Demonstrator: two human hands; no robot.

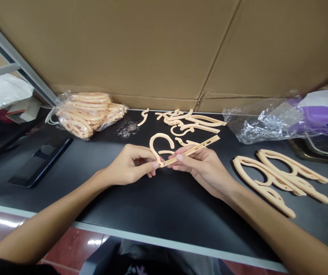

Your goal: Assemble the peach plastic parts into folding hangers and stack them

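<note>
Over the middle of the dark table, my left hand (132, 164) pinches the base of a cream plastic hanger hook (151, 144), which curves upward. My right hand (204, 164) grips a straight slotted hanger arm (201, 146) that points up to the right. Hook and arm meet between my fingertips; whether they are locked together I cannot tell. Just behind my hands lies a loose pile of hanger parts (192, 120). To the right of my right forearm rest two folding hangers (269, 177) (298, 173), folded and side by side.
A clear bag of hanger parts (86, 112) sits at the back left, near a black phone-like slab (41, 162). A single hook piece (143, 117) lies beside small crumbs (127, 129). Clear plastic wrap (255, 122) and a purple packet (324, 118) occupy the back right. Cardboard (141, 49) walls the rear.
</note>
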